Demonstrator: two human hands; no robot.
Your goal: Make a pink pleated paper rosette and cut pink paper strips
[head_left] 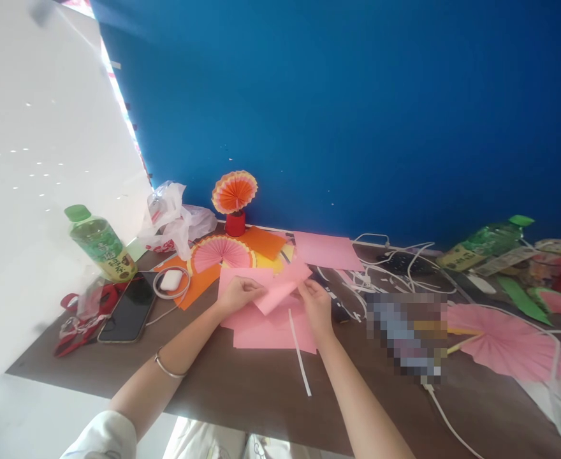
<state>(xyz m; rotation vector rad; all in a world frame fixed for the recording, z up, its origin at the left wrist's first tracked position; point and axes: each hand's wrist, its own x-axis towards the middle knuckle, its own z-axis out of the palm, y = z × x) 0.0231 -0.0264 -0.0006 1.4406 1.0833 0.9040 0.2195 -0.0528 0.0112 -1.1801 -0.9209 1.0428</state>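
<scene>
Pink paper (pixel 281 291) bridges the pinching left hand (pixel 242 294) and right hand (pixel 317 305), right of the phone (pixel 128 308), bottle (pixel 102 245) behind it blurrily lettered.

Is a flat dark brown table (pixel 242 389). Holds flat pink paper sheets (pixel 271 338) under the left hand (pixel 242 296), a shiny black phone (pixel 130 309) farther left, and a folded pink paper fan (pixel 510 344) well right of the right hand (pixel 316 303).
</scene>
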